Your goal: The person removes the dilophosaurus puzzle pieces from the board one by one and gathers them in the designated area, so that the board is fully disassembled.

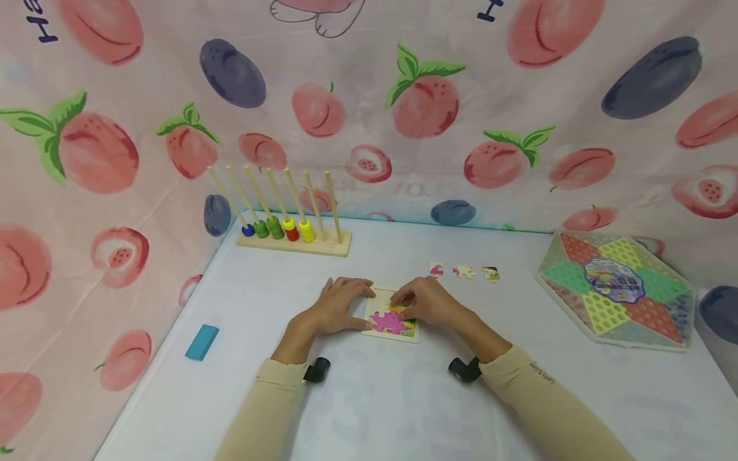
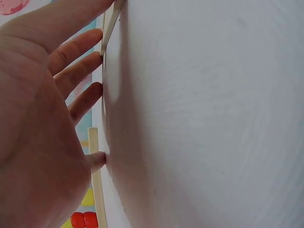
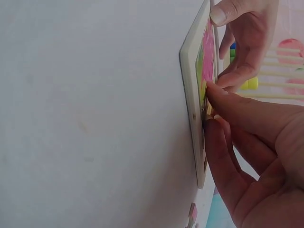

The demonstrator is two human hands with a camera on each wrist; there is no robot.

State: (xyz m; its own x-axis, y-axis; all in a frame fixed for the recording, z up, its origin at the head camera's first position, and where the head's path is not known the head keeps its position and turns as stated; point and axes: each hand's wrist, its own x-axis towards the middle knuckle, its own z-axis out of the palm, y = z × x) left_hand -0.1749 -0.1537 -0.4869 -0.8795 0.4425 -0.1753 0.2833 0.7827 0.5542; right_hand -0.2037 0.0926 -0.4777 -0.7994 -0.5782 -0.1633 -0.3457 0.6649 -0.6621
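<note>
A small jigsaw puzzle board [image 1: 398, 339] with a pale wooden frame lies on the white table, a pink dinosaur-like figure [image 1: 389, 322] partly assembled in it. My left hand [image 1: 334, 307] rests at its left side, thumb on the lower left of the frame and forefinger by the upper left corner. Its other fingers touch the tabletop, seen in the left wrist view. Over the right part of the board, my right hand [image 1: 432, 302] pinches a puzzle piece [image 3: 208, 117] between thumb and fingers, low against the picture. The fingertips hide most of that piece.
Three loose puzzle pieces [image 1: 464, 272] lie in a row behind the right hand. A wooden peg rack with coloured beads [image 1: 291, 248] stands at the back left, a blue block [image 1: 202, 342] at the left. A hexagonal Chinese checkers board [image 1: 614, 314] lies at the right.
</note>
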